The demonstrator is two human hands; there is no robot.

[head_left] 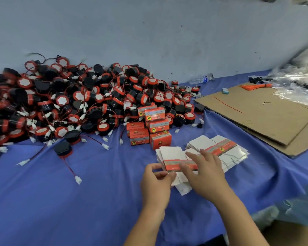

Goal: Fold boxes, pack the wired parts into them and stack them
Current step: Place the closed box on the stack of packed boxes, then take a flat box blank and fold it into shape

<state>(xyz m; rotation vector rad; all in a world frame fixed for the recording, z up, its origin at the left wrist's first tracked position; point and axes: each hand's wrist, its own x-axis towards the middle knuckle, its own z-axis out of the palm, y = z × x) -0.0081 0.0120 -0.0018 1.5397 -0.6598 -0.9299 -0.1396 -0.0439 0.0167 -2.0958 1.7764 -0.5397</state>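
Pinching a flat box (172, 165) by its near edge, the left hand (156, 183) holds it on the cloth (78, 210). The right hand (206, 174) rests on it, fingers straight. Folded boxes (149, 128) stand behind, by the parts (69, 100).

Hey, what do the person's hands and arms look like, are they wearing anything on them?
Nothing is worn. The left hand and right hand are bare, with no gloves, rings or watch visible, and the forearms are uncovered, no sleeves in view.

Bare blue cloth (60, 201) front-left gives free passage; parts pile (69, 100) blocks rear-left, boxes (149, 128) centre, cardboard (260, 114) right.
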